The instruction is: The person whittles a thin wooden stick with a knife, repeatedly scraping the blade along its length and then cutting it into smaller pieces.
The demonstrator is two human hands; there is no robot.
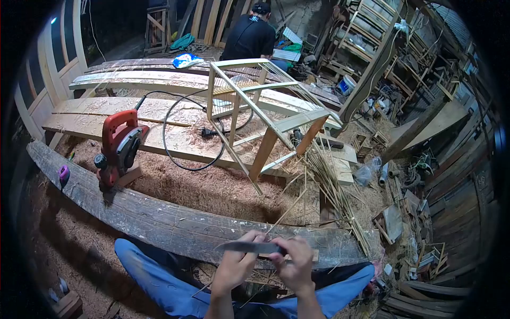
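My right hand point(296, 265) is closed round the dark handle of a knife point(247, 246), whose broad blade points left across the front of my left hand. My left hand point(234, 270) has its fingers bent round a thin bamboo strip point(287, 211), which slants up and to the right past the blade. The blade hides part of the left fingers. Both hands are above my lap, just in front of a weathered plank point(175, 228). A bundle of similar thin strips point(332, 186) leans on the plank to the right of my hands.
Ahead stands a slatted wooden frame point(255, 106) on long boards point(154, 138). A red power planer point(121, 146) with a black cord rests at left, near a purple object point(64, 173). Shavings cover the floor. Another person point(249, 34) sits at the back; scrap wood is piled at right.
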